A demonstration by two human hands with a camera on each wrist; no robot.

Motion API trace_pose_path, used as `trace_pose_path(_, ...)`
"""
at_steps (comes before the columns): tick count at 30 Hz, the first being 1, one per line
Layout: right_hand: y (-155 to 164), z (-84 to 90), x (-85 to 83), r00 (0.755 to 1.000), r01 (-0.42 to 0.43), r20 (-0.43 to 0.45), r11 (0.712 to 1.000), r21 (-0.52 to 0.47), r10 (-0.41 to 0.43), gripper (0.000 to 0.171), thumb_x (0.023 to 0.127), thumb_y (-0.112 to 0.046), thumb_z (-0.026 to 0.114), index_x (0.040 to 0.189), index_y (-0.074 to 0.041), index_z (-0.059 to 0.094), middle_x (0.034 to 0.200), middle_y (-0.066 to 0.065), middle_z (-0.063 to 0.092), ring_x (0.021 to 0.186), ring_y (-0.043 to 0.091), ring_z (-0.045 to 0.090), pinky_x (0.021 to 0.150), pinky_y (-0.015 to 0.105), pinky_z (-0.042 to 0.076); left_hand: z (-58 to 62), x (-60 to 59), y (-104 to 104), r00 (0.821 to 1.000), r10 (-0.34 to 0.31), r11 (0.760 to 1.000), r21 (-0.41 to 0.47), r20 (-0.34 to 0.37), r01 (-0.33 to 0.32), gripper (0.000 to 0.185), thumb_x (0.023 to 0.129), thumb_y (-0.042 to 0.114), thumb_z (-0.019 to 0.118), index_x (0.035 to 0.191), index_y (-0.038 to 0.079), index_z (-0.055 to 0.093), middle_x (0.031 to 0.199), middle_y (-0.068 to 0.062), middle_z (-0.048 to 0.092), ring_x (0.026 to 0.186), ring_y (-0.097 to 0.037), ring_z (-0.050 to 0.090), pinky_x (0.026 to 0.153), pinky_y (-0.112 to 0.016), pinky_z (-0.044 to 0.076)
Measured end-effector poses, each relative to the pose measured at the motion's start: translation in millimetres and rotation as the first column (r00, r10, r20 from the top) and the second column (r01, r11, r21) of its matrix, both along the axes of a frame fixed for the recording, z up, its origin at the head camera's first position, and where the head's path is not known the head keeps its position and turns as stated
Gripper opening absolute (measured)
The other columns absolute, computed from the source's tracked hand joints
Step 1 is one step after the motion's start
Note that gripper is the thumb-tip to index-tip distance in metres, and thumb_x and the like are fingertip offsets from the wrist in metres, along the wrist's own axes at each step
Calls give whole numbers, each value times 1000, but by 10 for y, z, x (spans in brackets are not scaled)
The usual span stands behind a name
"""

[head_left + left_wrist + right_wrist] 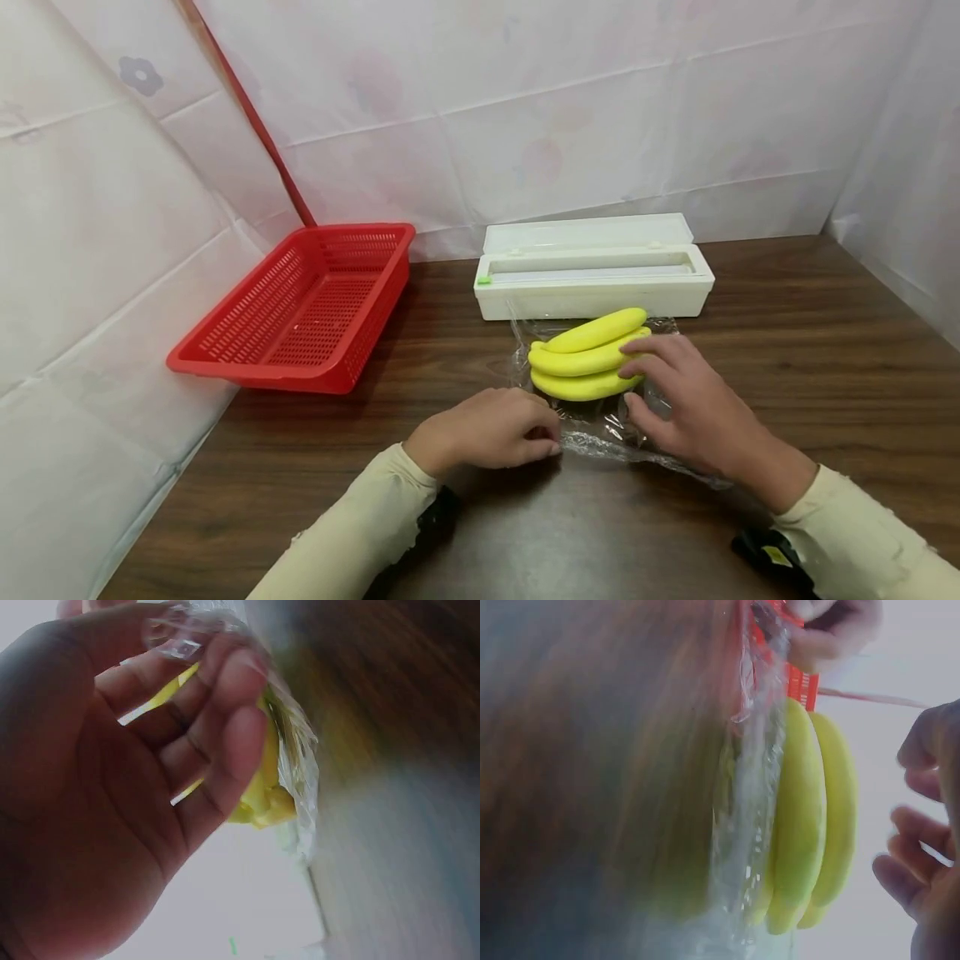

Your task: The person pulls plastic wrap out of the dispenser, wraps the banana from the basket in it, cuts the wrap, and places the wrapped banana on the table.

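A bunch of yellow bananas lies on a sheet of clear plastic wrap on the table. At the sheet's near left corner my left hand pinches the film between thumb and curled fingers; crinkled film shows at its fingertips in the left wrist view. My right hand hovers over the right end of the bananas with fingers spread and bent, holding nothing. Its fingers appear apart from the bananas in the right wrist view. The wrap's near edge is bunched in front of the fruit.
A white wrap dispenser box with its lid raised stands right behind the bananas. To the left sits a red plastic basket with slotted walls. Pale patterned sheeting hangs behind the brown wooden table.
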State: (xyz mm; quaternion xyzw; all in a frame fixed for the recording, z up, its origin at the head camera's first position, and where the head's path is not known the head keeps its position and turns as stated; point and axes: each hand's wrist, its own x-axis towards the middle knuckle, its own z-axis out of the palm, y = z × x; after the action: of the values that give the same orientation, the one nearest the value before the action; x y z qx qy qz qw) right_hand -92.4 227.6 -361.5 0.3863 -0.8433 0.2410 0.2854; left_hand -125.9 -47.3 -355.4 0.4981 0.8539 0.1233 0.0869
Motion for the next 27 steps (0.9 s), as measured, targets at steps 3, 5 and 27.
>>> trace_pose_path(3, -43, -6, 61, 998, -46, 55, 998, 47, 44, 13, 90, -22, 66, 101, -16, 67, 103, -5, 64, 92, 12, 61, 78, 29, 51, -1, -59, -27, 996, -6, 996, 91, 87, -2, 10, 99, 22, 64, 94, 21, 72, 81, 17, 59, 75, 3, 53, 71, -18, 47)
trace_pose_path(5, -64, -22, 104, 988, -55, 147, 991, 119, 37, 15, 89, -26, 72, 102, -21, 66, 98, -12, 62, 84, 4, 60, 68, 26, 52, -3, -90, -45, 989, 1, 990, 142, 150, -22, 11, 100, 18, 63, 95, 18, 73, 81, 15, 60, 74, 1, 54, 71, -18, 47)
trace_pose_path(27, 105, -90, -66, 666, -1, 739, 992, -128, 96, 18, 104, -18, 56, 111, -7, 69, 89, -4, 70, 82, 11, 67, 71, 30, 56, -41, -323, -365, 822, -3, 893, 371, 570, -254, 28, 89, 17, 77, 113, 14, 62, 97, -3, 65, 89, -19, 60, 79, -33, 51)
